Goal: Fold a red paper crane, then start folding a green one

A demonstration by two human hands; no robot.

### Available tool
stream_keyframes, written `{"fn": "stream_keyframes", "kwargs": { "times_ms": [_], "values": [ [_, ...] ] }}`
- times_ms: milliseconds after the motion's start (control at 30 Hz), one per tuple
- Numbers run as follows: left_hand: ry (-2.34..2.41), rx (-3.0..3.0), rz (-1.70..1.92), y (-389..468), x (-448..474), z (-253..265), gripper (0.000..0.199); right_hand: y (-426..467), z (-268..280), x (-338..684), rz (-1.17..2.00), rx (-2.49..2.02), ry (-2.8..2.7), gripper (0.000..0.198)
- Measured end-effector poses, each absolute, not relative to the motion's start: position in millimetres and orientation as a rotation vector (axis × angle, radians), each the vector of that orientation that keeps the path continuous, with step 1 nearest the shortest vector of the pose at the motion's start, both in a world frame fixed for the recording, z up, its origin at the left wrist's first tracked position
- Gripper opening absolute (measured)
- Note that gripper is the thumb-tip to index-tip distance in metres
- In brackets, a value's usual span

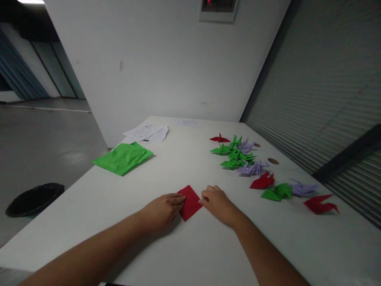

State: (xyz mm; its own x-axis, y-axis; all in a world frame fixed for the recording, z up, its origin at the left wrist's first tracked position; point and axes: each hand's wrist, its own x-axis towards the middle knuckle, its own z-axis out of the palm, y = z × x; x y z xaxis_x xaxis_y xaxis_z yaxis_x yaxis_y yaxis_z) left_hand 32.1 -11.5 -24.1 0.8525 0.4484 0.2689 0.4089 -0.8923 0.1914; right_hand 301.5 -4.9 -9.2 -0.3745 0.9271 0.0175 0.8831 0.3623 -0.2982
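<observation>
A folded square of red origami paper [190, 202] lies on the white table, turned so that its corners point left, right, near and far. Fairly flat fingers of my left hand [166, 206] rest over its left side and hold it down; the thumb is hidden. At the right corner, my right hand [216, 202] is closed, with thumb and forefinger pinching the paper's tip. A crease line runs across the red surface towards that corner.
Folded paper cranes in green [235, 159], purple [253, 168] and red [320, 204] stand along the table's right side. Green paper sheets [123, 158] lie at the left, with printed pages [147, 132] behind. A black-lined bin [35, 200] stands on the floor. Blinds [321, 87] flank the right edge.
</observation>
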Motion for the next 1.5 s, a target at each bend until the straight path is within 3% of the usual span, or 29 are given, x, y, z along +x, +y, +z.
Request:
{"fn": "stream_keyframes", "kwargs": {
  "times_ms": [300, 633, 833, 1067, 1500],
  "values": [
    [0.691, 2.873, 0.497, -11.5, 31.7, -19.0, 0.040, -0.7, -10.2, 297.2, 0.369, -1.547, -2.284, 0.030],
    [0.694, 2.881, 0.427, -7.7, 24.8, -16.7, 0.040, -6.4, -14.8, 293.8, 0.277, -1.841, -2.305, 0.028],
    [0.635, 2.876, 0.418, -3.6, 14.5, -12.3, 0.028, -5.4, -11.3, 296.8, 0.301, -1.860, -2.308, 0.027],
    [0.689, 2.817, 0.376, -8.3, 14.0, -5.4, 0.048, -4.7, -16.5, 301.1, 0.246, -1.805, -2.305, 0.029],
    [0.641, 2.896, 0.243, -1.2, 4.6, -10.1, 0.036, -2.1, -18.7, 306.3, 0.232, -1.781, -2.266, 0.030]
  ]
}}
